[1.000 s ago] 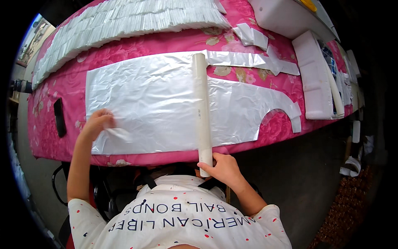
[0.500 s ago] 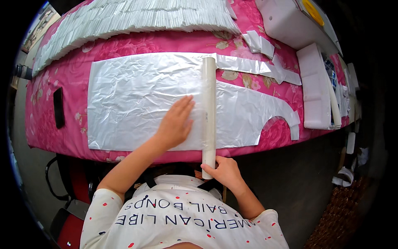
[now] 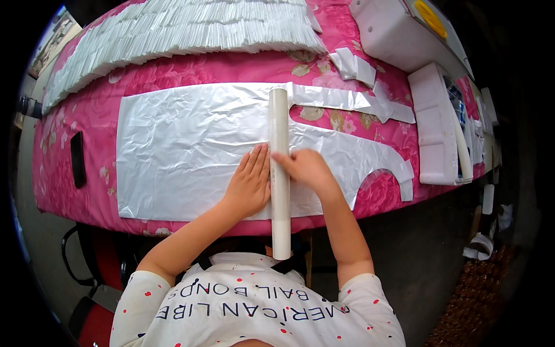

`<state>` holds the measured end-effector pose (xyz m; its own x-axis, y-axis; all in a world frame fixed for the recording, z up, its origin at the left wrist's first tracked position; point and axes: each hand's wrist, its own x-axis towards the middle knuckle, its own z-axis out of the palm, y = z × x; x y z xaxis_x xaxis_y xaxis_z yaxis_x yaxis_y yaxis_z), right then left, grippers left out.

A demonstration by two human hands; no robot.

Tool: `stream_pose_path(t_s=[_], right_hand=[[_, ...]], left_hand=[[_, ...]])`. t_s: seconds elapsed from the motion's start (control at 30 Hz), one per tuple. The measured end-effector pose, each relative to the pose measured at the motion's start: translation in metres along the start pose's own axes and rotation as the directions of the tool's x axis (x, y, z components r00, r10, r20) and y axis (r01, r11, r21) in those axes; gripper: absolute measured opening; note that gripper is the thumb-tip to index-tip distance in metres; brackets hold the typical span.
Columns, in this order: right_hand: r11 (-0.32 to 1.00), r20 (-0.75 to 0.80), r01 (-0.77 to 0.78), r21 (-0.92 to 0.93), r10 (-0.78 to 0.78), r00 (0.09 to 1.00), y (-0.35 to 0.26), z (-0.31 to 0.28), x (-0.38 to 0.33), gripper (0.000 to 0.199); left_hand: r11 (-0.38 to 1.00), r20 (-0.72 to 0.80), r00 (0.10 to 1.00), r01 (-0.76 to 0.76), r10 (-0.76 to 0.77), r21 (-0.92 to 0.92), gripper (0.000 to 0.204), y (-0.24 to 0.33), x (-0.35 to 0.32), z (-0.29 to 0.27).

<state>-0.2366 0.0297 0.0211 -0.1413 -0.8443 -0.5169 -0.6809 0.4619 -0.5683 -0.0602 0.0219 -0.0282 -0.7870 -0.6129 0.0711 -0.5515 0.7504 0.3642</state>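
A thin white plastic apron (image 3: 179,153) lies flat and a little creased, with its straps pointing to the right. Across its middle rests a pale, long tube (image 3: 280,211), whose near end sticks out past the table edge. My left hand (image 3: 249,182) lies flat on the apron, fingers together and stretched out, right against the tube's left side. On the other side, my right hand (image 3: 307,168) grips the tube near its middle, thumb over the top and the other fingers curled, partly hidden.
Rows of folded white plastic packets (image 3: 191,34) fill the far side of the pink flowered tablecloth (image 3: 173,69). A black phone (image 3: 78,159) lies at the left. White foam boxes (image 3: 430,124) stand at the right, near a few loose folded packets (image 3: 354,66). Red chairs (image 3: 104,260) are below left.
My right hand has moved from the tube's near end up to its middle. My left hand has come down against the tube. The view has shifted slightly.
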Motion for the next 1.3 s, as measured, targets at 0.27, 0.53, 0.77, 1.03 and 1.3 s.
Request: stream_pose_path(t_s=[0.27, 0.53, 0.77, 1.03, 1.3], right_hand=[[0.374, -0.114, 0.095, 0.923, 0.028, 0.993, -0.002, -0.012, 0.095, 0.026], [-0.429, -0.389, 0.333, 0.84, -0.047, 0.92, 0.052, -0.053, 0.133, 0.017], [-0.418, -0.631, 0.524, 0.742, -0.174, 0.756, 0.173, -0.197, 0.091, 0.026], [0.09, -0.821, 0.822, 0.563, -0.058, 0.568, 0.004, -0.175, 0.03, 0.031], [0.574, -0.306, 0.754, 0.319, -0.691, 0.655, -0.19, 0.118, 0.037, 0.032]], left_hand=[[1.0, -0.029, 1.0, -0.008, 0.008, 0.004, 0.058, 0.001, 0.001, 0.0], [0.999, -0.028, 1.0, 0.011, -0.01, 0.045, 0.062, 0.002, 0.001, -0.001], [1.0, -0.03, 1.0, 0.003, -0.003, -0.003, 0.062, 0.002, 0.0, -0.002], [1.0, -0.056, 0.998, 0.003, -0.003, 0.005, 0.061, 0.0, -0.001, 0.003], [0.992, -0.142, 0.987, -0.061, 0.077, 0.112, 0.061, -0.009, 0.0, 0.023]])
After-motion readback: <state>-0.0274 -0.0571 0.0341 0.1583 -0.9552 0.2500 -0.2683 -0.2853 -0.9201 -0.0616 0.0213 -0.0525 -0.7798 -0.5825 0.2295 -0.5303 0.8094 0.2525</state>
